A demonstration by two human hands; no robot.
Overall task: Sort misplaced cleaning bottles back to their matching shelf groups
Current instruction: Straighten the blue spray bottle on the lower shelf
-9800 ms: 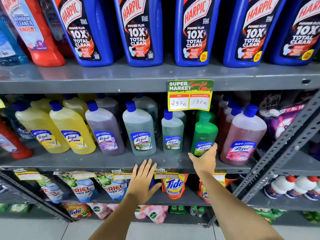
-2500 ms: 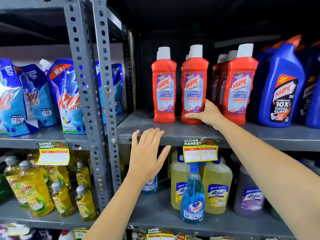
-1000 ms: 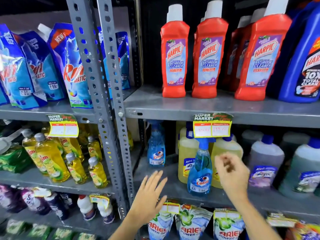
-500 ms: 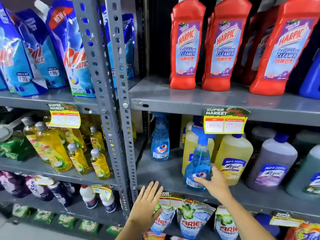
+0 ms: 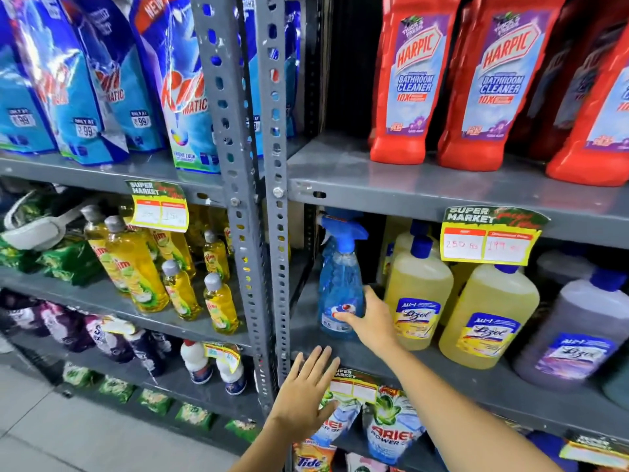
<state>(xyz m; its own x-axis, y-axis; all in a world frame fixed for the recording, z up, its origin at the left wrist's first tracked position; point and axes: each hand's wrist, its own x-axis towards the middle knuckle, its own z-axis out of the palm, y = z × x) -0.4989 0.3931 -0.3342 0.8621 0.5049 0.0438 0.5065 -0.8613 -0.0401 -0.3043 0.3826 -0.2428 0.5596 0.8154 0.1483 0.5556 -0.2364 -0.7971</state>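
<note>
A blue Colin spray bottle (image 5: 338, 281) with a blue trigger top stands upright at the left end of the middle shelf (image 5: 459, 373), close to the grey upright post (image 5: 272, 199). My right hand (image 5: 371, 321) grips its lower body, fingers across the label and thumb on its right side. Just right of it stand yellow Lizol bottles (image 5: 417, 291), then a purple Lizol bottle (image 5: 575, 328). My left hand (image 5: 306, 400) hovers open, fingers spread, in front of the shelf edge below. Whether a second spray bottle stands behind this one is hidden.
Red Harpic bathroom cleaner bottles (image 5: 405, 80) line the shelf above. A yellow price tag (image 5: 490, 236) hangs from that shelf's edge. Left of the post are yellow Vim bottles (image 5: 136, 267) and blue detergent pouches (image 5: 177, 90). Ariel pouches (image 5: 391, 427) sit below.
My right hand has closed on the front spray bottle and carried it left, from in front of the yellow Lizol bottles to the shelf's left end. The view has moved closer.
</note>
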